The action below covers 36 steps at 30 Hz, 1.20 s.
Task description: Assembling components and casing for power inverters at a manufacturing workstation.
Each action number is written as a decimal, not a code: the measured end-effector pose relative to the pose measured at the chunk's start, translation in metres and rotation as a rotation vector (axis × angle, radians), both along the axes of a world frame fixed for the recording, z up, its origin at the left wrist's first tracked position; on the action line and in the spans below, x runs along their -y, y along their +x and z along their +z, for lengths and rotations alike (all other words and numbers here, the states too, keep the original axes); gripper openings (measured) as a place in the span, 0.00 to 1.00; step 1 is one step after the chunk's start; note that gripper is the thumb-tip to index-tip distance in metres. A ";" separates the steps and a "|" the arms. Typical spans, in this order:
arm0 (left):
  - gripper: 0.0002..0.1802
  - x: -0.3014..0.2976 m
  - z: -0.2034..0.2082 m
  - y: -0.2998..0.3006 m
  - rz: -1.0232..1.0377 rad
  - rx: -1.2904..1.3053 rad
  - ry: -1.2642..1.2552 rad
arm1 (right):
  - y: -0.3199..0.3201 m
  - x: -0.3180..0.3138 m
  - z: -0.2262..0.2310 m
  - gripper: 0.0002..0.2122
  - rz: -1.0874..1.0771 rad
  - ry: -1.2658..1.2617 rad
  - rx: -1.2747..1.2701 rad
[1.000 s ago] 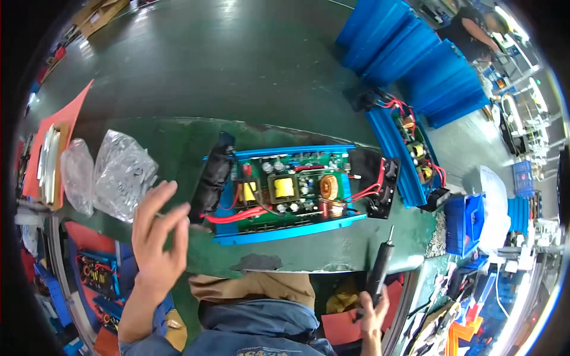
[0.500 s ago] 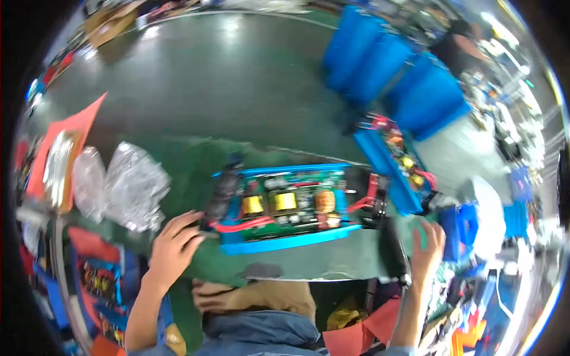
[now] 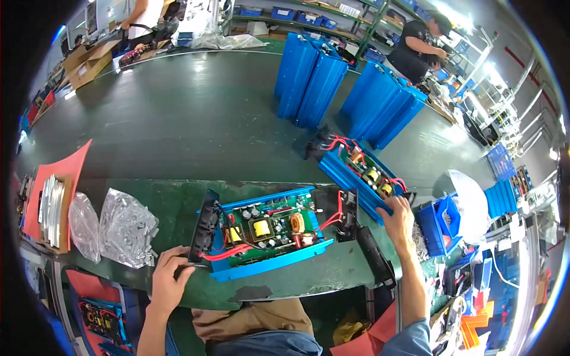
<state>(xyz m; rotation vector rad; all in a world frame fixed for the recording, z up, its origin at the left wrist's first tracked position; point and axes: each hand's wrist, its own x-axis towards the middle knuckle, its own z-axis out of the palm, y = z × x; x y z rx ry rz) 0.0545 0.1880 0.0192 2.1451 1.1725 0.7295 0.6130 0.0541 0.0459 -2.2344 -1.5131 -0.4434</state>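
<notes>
Before me lies an open blue metal housing (image 3: 270,261) with a green circuit board (image 3: 279,222), yellow transformers and red wires. A black end panel with fans (image 3: 205,228) stands at its left end, and another black end panel (image 3: 348,215) hangs by red wires on the right. My left hand (image 3: 169,279) is closed in a pinch on a small grey metal strip (image 3: 198,264) beside the left panel's lower edge. My right hand (image 3: 399,221) grips the near end of a second open blue housing (image 3: 351,178), its fingertips partly hidden. A black power screwdriver (image 3: 375,256) lies nearby.
Tall blue housings (image 3: 314,80) stand at the back right. A bag of small metal parts (image 3: 126,228) and a stack of metal strips (image 3: 52,210) lie left. Blue bins (image 3: 439,222) are at right. A person (image 3: 415,47) works beyond the table.
The view has tilted up and steadied, showing more of the room. My right hand has moved from beside the second housing onto its near end. My left hand stays by the left panel.
</notes>
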 end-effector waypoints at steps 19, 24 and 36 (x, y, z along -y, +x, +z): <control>0.09 -0.011 0.001 -0.020 0.197 -0.023 0.213 | -0.071 0.071 0.049 0.07 -0.053 -0.075 0.198; 0.17 -0.057 0.024 -0.041 0.519 -0.190 0.152 | -0.121 0.077 0.029 0.09 0.059 0.012 -0.095; 0.17 -0.081 0.005 -0.091 0.471 -0.457 0.183 | -0.204 0.049 -0.017 0.16 0.465 0.095 -0.431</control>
